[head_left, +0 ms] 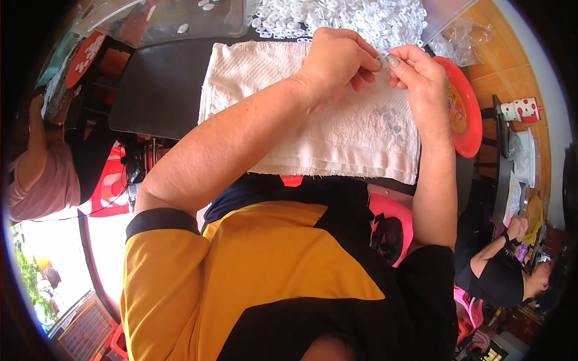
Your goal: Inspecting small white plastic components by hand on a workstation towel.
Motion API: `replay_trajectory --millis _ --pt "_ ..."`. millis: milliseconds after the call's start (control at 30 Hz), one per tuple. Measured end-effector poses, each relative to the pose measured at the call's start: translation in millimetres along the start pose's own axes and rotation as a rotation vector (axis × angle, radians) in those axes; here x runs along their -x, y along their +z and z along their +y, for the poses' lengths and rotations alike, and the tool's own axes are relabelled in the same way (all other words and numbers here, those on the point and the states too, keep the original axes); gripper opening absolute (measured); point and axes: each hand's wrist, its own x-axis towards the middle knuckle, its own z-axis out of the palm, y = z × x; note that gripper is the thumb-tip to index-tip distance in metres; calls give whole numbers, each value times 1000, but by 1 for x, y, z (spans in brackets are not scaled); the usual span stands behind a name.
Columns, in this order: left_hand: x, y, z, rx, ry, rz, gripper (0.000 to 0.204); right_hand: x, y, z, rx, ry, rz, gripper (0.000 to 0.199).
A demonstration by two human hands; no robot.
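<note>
My left hand (337, 63) and my right hand (421, 78) meet over the far right part of a white towel (259, 78). Thumb and fingers of both hands are pinched close together, tip to tip. A tiny pale thing seems to sit between them, too small and too covered by the fingers to name. Just beyond my fingers lies a large heap of small white plastic rings or buckle-like pieces (337, 18). Several small clear or greyish bits (388, 120) rest on the towel, below my right hand.
A red round plate (468, 114) stands right of the towel, with a clear plastic bag (466, 42) behind it. A translucent tray (180, 18) holds a few white pieces at the far left. The dark table (156, 90) supports these. Other people sit at left and right.
</note>
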Motion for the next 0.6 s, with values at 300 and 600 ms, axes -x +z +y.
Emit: replay_trajectory --millis 300,600 --pt "-35 -17 -28 -655 347 119 19 -3 2 17 301 -56 -158 9" --pt "-27 -10 -19 -856 336 -67 11 -3 -10 24 358 -73 -213 17"
